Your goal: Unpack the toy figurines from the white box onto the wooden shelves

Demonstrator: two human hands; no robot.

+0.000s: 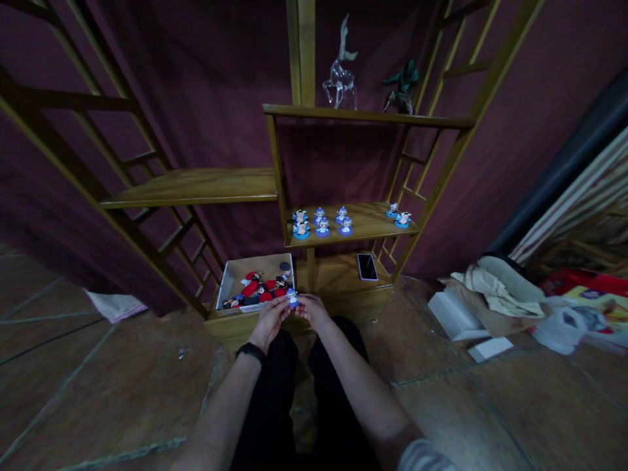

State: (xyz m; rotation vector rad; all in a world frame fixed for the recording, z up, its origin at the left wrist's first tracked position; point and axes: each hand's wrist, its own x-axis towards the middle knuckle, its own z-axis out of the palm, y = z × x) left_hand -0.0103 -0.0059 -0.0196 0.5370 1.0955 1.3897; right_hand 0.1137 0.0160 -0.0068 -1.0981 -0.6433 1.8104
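Head view: I had L hand and R hand w/ fingers curled nearly closed, both gripping one purple figurine by its sides, nr. the box's front R corner. Red-based figs. lay in the box, at the L end of the btm. shelf. Phone lay nr. that shelf's R end. On the mid. shelf, six figs. stood toward the L edge, two figs. nr. the R edge.
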